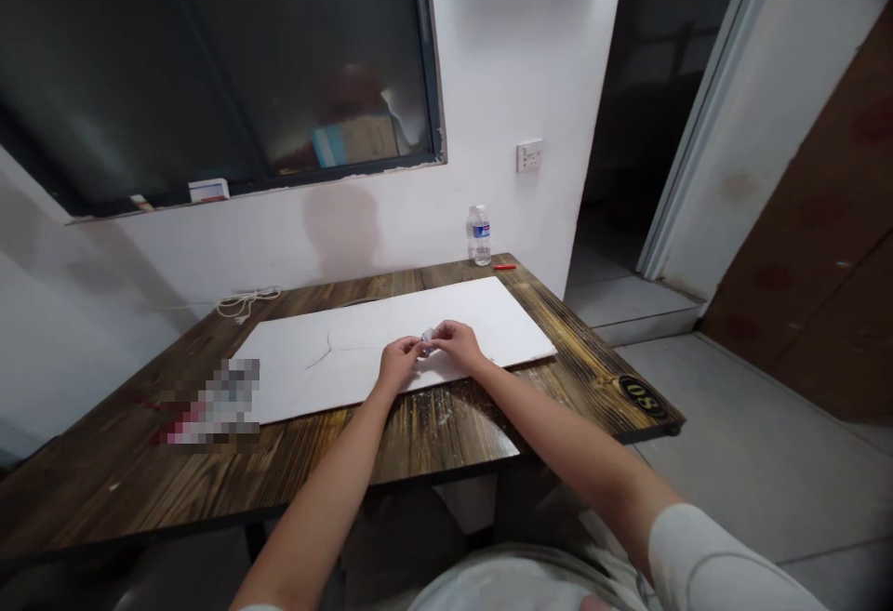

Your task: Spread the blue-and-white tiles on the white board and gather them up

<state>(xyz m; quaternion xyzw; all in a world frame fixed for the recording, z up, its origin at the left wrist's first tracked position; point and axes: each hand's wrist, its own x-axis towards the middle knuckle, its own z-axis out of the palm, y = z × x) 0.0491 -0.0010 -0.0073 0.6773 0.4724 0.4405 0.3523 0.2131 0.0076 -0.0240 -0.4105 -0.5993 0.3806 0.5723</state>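
Observation:
Both hands meet over the near edge of a white board (363, 323) lying on a dark wooden table. Between their fingertips is a small whitish object (427, 339), partly covered by the fingers and too small to name. My left hand (403, 360) pinches it from the left side. From the right, the curled fingers of my right hand (455, 343) hold the same object. Thin dark lines mark the board left of my hands.
A plastic bottle (481, 237) and a red pen (504, 268) stand and lie at the table's back right. A white cable (244, 302) is coiled at the back left. Something blurred out (213, 406) covers the board's left end. A wall with a window rises behind.

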